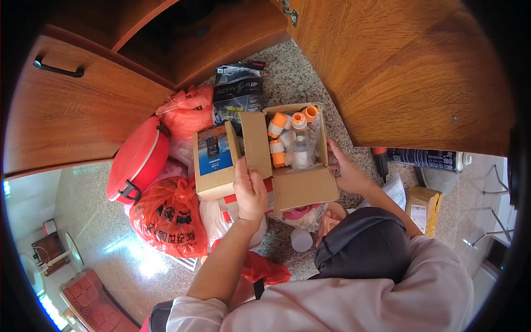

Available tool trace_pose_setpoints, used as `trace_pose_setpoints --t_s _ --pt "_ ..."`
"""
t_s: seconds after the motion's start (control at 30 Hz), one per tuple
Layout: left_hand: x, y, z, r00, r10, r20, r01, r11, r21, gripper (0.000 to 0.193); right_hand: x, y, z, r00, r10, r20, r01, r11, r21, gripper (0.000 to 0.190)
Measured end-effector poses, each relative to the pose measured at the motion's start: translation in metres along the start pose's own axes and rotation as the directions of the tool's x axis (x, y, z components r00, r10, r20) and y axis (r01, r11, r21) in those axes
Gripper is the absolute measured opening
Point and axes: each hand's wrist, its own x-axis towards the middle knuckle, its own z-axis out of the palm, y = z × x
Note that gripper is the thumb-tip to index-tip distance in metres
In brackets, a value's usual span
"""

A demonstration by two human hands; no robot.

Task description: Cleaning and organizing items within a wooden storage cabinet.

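An open cardboard box (305,189) is tilted towards me, its flaps folded outwards. Inside lie several orange-and-white plastic fittings (277,124) and a clear plastic bag (303,153) around a transparent part. My left hand (251,191) grips the box's left flap, thumb on top. At the right wall, my right hand (346,168) holds the box with spread fingers, partly hidden behind it. Directly left of my left hand sits a second carton (215,182) with a blue printed label picturing a dark handheld device.
An open wooden cabinet door (398,74) hangs at the right, with the cabinet (232,37) ahead. Around the boxes are red plastic bags (170,224), a red lidded container (137,159), a black glove packet (238,91), a spray can (431,159) and a white cap (301,240).
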Motion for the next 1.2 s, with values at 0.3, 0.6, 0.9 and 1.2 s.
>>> trace_pose_setpoints --t_s 0.3,0.6,0.9,1.2 --pt "-0.004 -0.004 0.001 0.999 0.029 0.026 -0.027 0.999 -0.044 0.028 0.033 0.005 0.013 0.897 0.222 -0.383 -0.108 0.949 0.297 0.072" --pt "-0.008 -0.004 -0.002 0.998 0.053 0.026 -0.055 0.997 0.058 0.026 0.032 0.010 0.018 0.920 0.074 -0.386 0.055 0.949 0.312 0.078" --pt "-0.016 -0.004 -0.003 0.998 0.067 0.009 -0.067 0.997 -0.030 0.030 0.015 0.017 0.027 0.906 -0.106 -0.409 0.182 0.972 0.151 0.082" --pt "-0.003 0.019 -0.005 0.993 0.118 0.027 -0.114 0.985 -0.133 0.044 0.000 0.017 0.047 0.893 -0.234 -0.385 0.278 0.959 0.061 0.089"
